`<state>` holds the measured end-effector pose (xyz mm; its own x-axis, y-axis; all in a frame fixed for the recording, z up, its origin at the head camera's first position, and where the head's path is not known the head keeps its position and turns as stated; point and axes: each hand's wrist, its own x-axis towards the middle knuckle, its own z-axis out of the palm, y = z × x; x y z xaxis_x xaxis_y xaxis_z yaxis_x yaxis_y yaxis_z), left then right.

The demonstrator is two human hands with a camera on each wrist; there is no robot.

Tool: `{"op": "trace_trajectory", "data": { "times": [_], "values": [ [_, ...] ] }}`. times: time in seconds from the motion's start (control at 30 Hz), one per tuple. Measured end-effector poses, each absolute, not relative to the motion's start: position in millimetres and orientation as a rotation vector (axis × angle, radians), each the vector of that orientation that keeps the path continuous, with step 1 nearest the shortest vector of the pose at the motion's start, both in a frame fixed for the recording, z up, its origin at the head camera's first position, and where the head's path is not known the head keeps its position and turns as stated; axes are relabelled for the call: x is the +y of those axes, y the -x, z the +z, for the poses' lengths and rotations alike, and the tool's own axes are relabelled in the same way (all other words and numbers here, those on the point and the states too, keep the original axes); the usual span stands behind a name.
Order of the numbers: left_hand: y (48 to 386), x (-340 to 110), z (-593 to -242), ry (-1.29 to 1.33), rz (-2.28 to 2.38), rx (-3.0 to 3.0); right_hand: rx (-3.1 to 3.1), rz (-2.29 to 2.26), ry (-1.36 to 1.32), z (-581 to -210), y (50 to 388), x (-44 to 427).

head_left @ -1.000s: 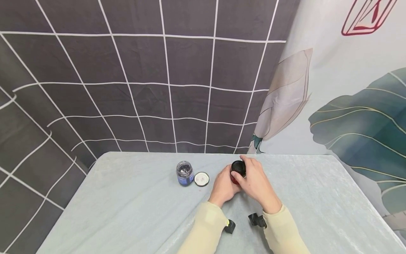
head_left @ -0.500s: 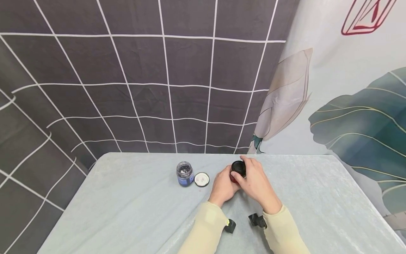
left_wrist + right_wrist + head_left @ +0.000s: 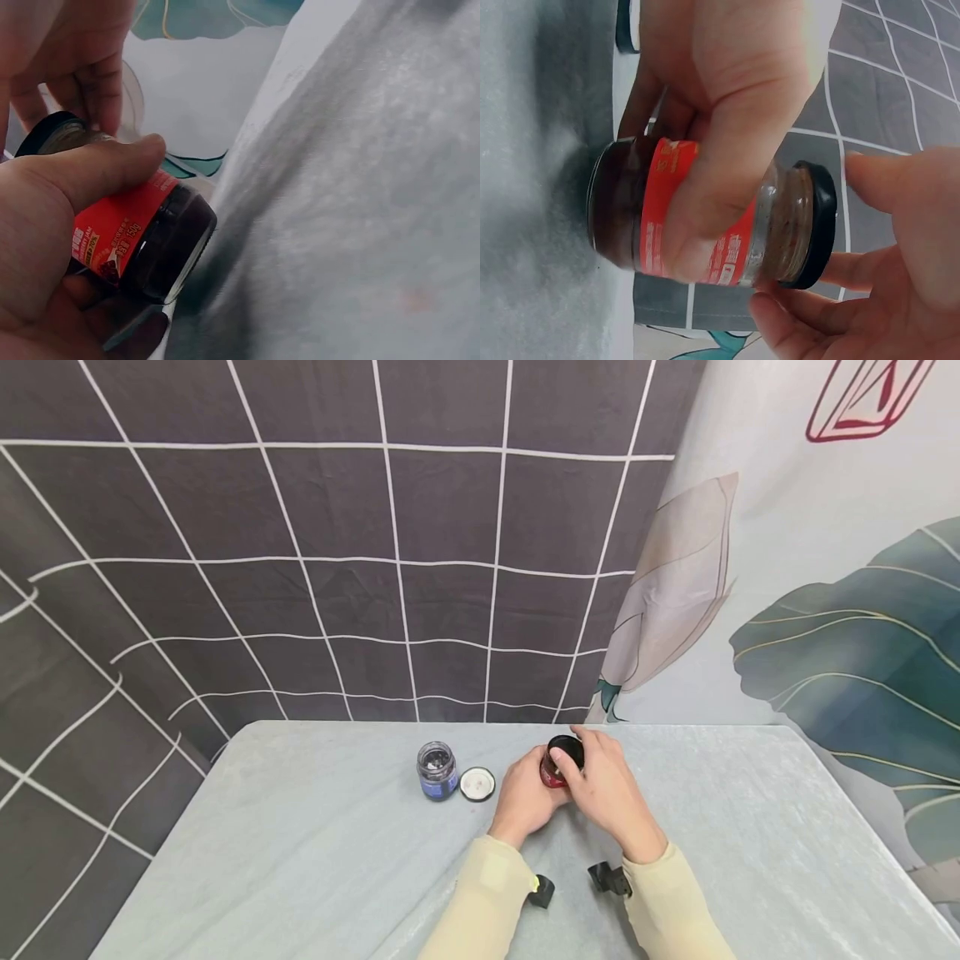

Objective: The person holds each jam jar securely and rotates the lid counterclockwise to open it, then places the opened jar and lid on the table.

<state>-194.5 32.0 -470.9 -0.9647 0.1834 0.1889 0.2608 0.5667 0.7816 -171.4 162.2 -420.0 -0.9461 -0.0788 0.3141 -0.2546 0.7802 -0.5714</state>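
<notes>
Far edge: tabletop (image 3: 300,860) ended just beyond right hand (image 3: 606,787).
Left room: narrow; loose lid (image 3: 477,783) lay near left hand (image 3: 523,795), blue-labelled jar (image 3: 437,785) beside it.
Red-labelled jar (image 3: 553,775): between both hands.
Left pose: curled round jar body.
Right pose: part-open about black lid (image 3: 822,225), thumb apart.

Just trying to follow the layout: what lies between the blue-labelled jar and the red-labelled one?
In the head view, a lid lying pale side up, then the left hand, which grips the red-labelled jar.
</notes>
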Motion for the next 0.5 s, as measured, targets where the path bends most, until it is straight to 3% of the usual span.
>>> {"op": "trace_trajectory", "data": {
  "times": [0.5],
  "values": [
    [190.6,27.3,-459.0,0.337,-1.318,-2.694,-2.655,0.969,-0.237,-414.8,170.7,163.3]
  ]
}}
